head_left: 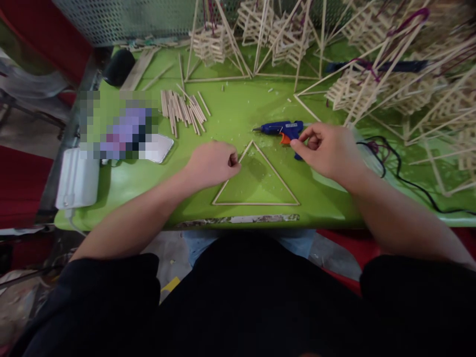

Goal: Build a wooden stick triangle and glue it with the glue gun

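A triangle of thin wooden sticks (pixel 256 204) lies flat near the table's front edge. My left hand (pixel 215 162) is closed at its left side, the curled fingertips right on that stick and covering part of it. Just above the triangle's tip, to the right, a blue glue gun (pixel 277 128) with an orange trigger lies on its side, nozzle pointing left. Thumb and fingers of my right hand (pixel 329 151) pinch the back of its handle.
Loose short sticks (pixel 184 111) lie in a pile behind my left hand. Stick frames with woven bodies (pixel 213 43) crowd the back and right. A phone (pixel 159 148) and a white power bank (pixel 78 177) sit at left. A black cord (pixel 412 183) trails right.
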`<state>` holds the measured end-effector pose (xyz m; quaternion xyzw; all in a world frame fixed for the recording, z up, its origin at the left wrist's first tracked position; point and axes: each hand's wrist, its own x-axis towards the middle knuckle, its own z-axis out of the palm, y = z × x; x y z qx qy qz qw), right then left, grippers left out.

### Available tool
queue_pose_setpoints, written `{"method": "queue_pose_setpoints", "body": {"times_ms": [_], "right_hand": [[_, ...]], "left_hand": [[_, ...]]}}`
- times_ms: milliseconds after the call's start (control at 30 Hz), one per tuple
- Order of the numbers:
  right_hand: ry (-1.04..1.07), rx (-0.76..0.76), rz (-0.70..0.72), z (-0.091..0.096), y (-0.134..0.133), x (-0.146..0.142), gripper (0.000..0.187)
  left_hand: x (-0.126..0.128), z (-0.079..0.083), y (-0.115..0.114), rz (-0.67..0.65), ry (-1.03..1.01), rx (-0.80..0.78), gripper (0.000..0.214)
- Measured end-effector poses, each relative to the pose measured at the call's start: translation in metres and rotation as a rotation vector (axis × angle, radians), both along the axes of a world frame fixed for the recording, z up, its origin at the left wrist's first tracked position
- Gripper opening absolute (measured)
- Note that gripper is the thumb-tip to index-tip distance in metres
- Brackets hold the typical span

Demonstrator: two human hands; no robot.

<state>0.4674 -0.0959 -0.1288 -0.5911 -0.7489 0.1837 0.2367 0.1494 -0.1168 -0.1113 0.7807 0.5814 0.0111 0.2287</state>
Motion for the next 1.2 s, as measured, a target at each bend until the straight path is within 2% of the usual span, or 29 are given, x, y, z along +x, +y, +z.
{"method": "queue_pose_setpoints", "body": {"times_ms": [200, 400, 600, 700, 867, 967, 1033, 1100, 1200], "right_hand": [[0.004, 0.008, 0.053, 0.0, -0.005, 0.001, 0.026], [0.017, -0.06, 0.256, 0.001, -0.022, -0.007, 0.021], [-0.052, -0.116, 0.345, 0.008, -0.039, -0.022, 0.019], [-0.059, -0.095, 0.358, 0.01, -0.04, -0.022, 0.02], [-0.011, -0.015, 0.277, 0.009, -0.034, -0.012, 0.018], [0.059, 0.04, 0.229, 0.009, -0.028, -0.006, 0.018], [0.077, 0.048, 0.183, 0.011, -0.023, -0.003, 0.021], [0.08, 0.041, 0.134, 0.012, -0.019, 0.0, 0.024], [0.083, 0.048, 0.09, 0.011, -0.01, 0.005, 0.029]], "left_hand": [[-0.002, -0.001, 0.001, -0.005, -0.016, 0.008, 0.02], [-0.002, -0.001, 0.001, -0.007, -0.02, 0.021, 0.023], [-0.002, -0.001, 0.0, -0.022, -0.018, 0.034, 0.022], [-0.003, 0.0, -0.001, -0.038, -0.009, 0.039, 0.022], [-0.014, 0.008, 0.008, -0.024, -0.045, 0.057, 0.027], [-0.038, 0.017, 0.023, 0.082, -0.123, 0.166, 0.035], [-0.067, 0.021, 0.037, 0.18, -0.124, 0.284, 0.05], [-0.106, 0.022, 0.053, 0.243, -0.078, 0.41, 0.058], [-0.173, 0.016, 0.075, 0.315, 0.075, 0.69, 0.058]]}}
